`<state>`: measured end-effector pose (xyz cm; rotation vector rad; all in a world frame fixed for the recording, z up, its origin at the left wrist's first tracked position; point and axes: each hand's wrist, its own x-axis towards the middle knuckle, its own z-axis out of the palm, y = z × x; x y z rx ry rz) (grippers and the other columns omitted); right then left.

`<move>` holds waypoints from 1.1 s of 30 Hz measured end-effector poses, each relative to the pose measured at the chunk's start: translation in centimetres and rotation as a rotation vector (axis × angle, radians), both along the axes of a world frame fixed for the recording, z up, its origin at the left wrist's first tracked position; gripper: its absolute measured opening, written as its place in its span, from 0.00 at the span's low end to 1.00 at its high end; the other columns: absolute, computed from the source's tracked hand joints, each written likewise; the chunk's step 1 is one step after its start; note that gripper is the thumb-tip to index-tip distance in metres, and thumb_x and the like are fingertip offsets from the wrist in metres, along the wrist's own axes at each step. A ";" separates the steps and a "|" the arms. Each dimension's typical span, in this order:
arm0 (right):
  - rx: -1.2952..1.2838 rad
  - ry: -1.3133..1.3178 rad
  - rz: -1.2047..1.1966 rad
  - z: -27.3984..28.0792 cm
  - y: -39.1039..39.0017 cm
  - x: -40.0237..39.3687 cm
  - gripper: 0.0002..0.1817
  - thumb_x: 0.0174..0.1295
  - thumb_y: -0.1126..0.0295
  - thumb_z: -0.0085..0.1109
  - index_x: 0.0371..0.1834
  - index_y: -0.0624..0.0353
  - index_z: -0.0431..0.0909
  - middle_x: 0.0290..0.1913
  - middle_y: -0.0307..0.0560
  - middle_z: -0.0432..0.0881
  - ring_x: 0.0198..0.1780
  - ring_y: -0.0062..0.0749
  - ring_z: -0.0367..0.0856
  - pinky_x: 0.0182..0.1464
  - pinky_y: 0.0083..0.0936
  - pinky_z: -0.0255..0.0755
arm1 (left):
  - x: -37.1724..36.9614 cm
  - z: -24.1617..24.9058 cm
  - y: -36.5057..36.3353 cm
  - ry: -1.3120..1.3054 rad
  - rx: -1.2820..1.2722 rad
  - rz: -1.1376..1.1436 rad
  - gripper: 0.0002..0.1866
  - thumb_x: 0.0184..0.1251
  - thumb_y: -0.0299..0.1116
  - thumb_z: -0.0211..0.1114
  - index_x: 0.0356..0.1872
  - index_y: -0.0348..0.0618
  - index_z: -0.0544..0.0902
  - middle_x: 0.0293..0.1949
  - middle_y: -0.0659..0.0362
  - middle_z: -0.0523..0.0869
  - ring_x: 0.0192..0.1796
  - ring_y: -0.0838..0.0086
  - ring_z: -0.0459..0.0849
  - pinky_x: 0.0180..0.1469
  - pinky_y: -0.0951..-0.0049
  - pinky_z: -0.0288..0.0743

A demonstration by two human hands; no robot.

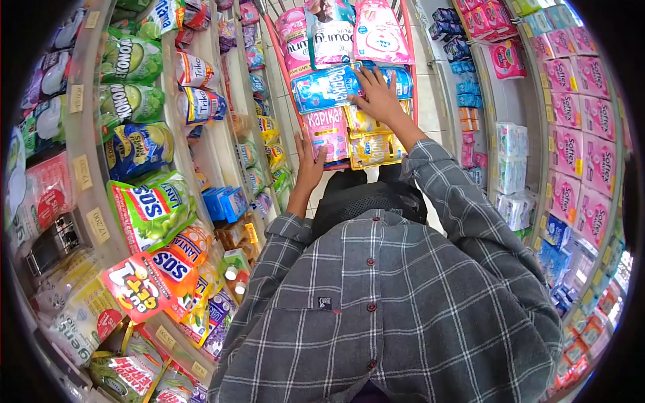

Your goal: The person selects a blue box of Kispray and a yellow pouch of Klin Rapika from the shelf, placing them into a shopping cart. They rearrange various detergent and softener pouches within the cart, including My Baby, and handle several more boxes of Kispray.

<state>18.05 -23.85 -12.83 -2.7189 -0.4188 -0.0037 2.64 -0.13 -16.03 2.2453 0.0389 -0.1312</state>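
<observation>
A red shopping cart (414, 97) stands in front of me, filled with pouches. My right hand (377, 97) lies with fingers spread over a blue Rapika pouch (319, 94) that spans the cart crosswise. My left hand (309, 166) rests with fingers stretched along the left side of a pink Rapika pouch (327, 132). Beside that pouch are yellow Rapika pouches (376, 149), the upper one partly covered by my right hand and wrist. Farther forward sit a Downy pouch (332, 40) and a pink-and-white pouch (381, 33).
Shelves line both sides of a narrow aisle. On the left are green Ekonomi pouches (131, 60), a green SOS pouch (153, 208) and a red promotion sign (141, 285) jutting out. Pink Softex packs (568, 144) fill the right shelf. Pale floor tiles (430, 124) show beside the cart.
</observation>
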 end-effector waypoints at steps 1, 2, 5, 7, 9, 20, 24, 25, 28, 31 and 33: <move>0.073 -0.001 -0.010 0.2 -0.4 0.1 0.35 0.69 0.44 0.49 0.73 0.53 0.63 0.74 0.51 0.64 0.77 0.49 0.55 0.73 0.68 0.34 | -0.3 -0.4 0.3 0.025 -0.034 0.013 0.39 0.76 0.51 0.52 0.78 0.42 0.48 0.77 0.37 0.43 0.77 0.43 0.50 0.75 0.55 0.51; 0.144 0.001 -0.017 0.5 -1.0 0.1 0.33 0.69 0.45 0.49 0.71 0.53 0.66 0.73 0.51 0.66 0.77 0.49 0.56 0.74 0.67 0.34 | -0.7 -0.8 0.5 0.051 -0.163 0.080 0.38 0.77 0.50 0.51 0.78 0.42 0.49 0.76 0.38 0.48 0.75 0.47 0.56 0.72 0.57 0.56; 0.461 -0.109 -0.245 -0.1 -6.9 -1.1 0.22 0.69 0.60 0.54 0.61 0.59 0.74 0.61 0.55 0.77 0.63 0.50 0.73 0.69 0.52 0.57 | -1.0 -1.2 -0.1 0.174 -0.466 0.284 0.32 0.79 0.50 0.48 0.74 0.39 0.58 0.67 0.43 0.65 0.64 0.58 0.73 0.60 0.63 0.71; 0.561 -0.200 -0.583 -2.3 -9.3 -3.2 0.18 0.67 0.66 0.56 0.57 0.62 0.76 0.55 0.58 0.79 0.56 0.49 0.78 0.61 0.43 0.67 | -1.3 -2.6 1.7 0.317 -0.573 0.420 0.29 0.79 0.50 0.48 0.68 0.36 0.68 0.56 0.49 0.79 0.51 0.68 0.83 0.46 0.71 0.79; 0.511 -0.120 -0.769 -4.9 -12.0 -4.5 0.18 0.71 0.59 0.53 0.49 0.65 0.78 0.48 0.59 0.81 0.51 0.48 0.80 0.54 0.38 0.72 | -0.6 -3.2 2.7 0.320 -0.545 0.441 0.25 0.79 0.50 0.48 0.57 0.36 0.75 0.42 0.57 0.82 0.39 0.76 0.82 0.35 0.76 0.75; 0.777 0.074 -0.579 -7.1 -9.6 -5.3 0.18 0.76 0.58 0.44 0.47 0.63 0.76 0.38 0.59 0.81 0.40 0.41 0.79 0.47 0.39 0.71 | 7.8 -9.5 2.1 -0.328 -0.029 0.477 0.32 0.79 0.53 0.44 0.29 0.30 0.79 0.25 0.43 0.81 0.28 0.54 0.81 0.37 0.54 0.72; 0.719 0.110 -0.626 -5.9 -8.9 -5.5 0.18 0.76 0.60 0.45 0.33 0.64 0.72 0.25 0.46 0.71 0.29 0.29 0.66 0.36 0.31 0.66 | 8.2 -6.6 1.4 0.134 -0.338 0.699 0.32 0.79 0.53 0.45 0.27 0.31 0.78 0.21 0.45 0.79 0.26 0.61 0.78 0.35 0.59 0.71; 0.721 0.078 -0.601 -5.9 -8.9 -5.5 0.19 0.76 0.60 0.45 0.32 0.65 0.72 0.25 0.45 0.70 0.29 0.27 0.65 0.36 0.30 0.66 | 8.3 -6.8 1.4 0.162 -0.400 0.736 0.32 0.79 0.53 0.45 0.26 0.31 0.78 0.20 0.47 0.79 0.25 0.62 0.77 0.34 0.59 0.71; 0.757 0.013 -0.576 -6.0 -8.7 -5.3 0.21 0.77 0.59 0.44 0.29 0.65 0.70 0.25 0.43 0.69 0.30 0.25 0.64 0.36 0.28 0.65 | 8.2 -3.3 -0.1 0.065 -0.364 0.787 0.31 0.80 0.51 0.45 0.25 0.32 0.77 0.20 0.50 0.78 0.24 0.65 0.75 0.34 0.62 0.71; 0.822 0.067 -0.614 -6.2 -8.5 -5.4 0.22 0.77 0.59 0.44 0.28 0.64 0.69 0.25 0.40 0.68 0.31 0.23 0.64 0.37 0.27 0.65 | 8.4 -4.7 0.0 -0.087 -0.315 0.772 0.29 0.81 0.47 0.46 0.25 0.32 0.77 0.20 0.51 0.78 0.25 0.67 0.76 0.35 0.63 0.71; 0.814 0.086 -0.630 -6.5 -8.7 -5.5 0.22 0.77 0.58 0.44 0.27 0.63 0.68 0.25 0.37 0.69 0.31 0.22 0.64 0.37 0.26 0.64 | 8.2 -4.7 0.2 -0.118 -0.327 0.774 0.28 0.81 0.46 0.47 0.25 0.32 0.77 0.20 0.51 0.79 0.26 0.67 0.77 0.35 0.64 0.71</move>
